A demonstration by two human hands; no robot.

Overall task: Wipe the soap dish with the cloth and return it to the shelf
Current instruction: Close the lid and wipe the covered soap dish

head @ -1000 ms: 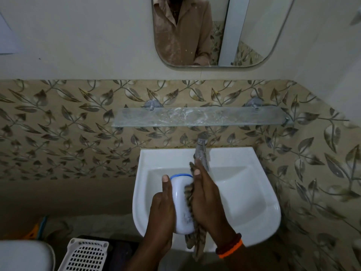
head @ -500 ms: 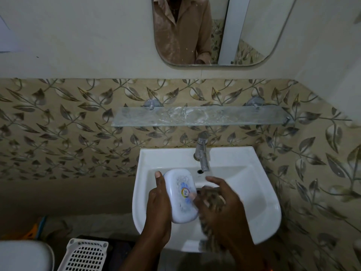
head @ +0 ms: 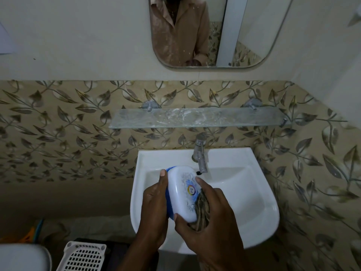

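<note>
The soap dish (head: 182, 192) is a white oval case with a blue rim and a small round logo. I hold it tilted over the white sink (head: 244, 202). My left hand (head: 154, 210) grips its left edge, thumb up along the rim. My right hand (head: 211, 218) holds a striped brown cloth (head: 202, 212) bunched under the palm and presses it against the dish's right side, forefinger on the lid and thumb under its lower end. The glass shelf (head: 195, 117) on the wall above the sink is bare and smeared.
A metal tap (head: 201, 153) stands at the sink's back edge, close above the dish. A mirror (head: 211, 30) hangs above the shelf. A white lattice basket (head: 82, 255) and a white rounded object (head: 21, 257) sit low at the left.
My right hand moved up and left with the cloth, from the dish's lower right onto its side and lid. The dish tilted a little further in my left hand.
</note>
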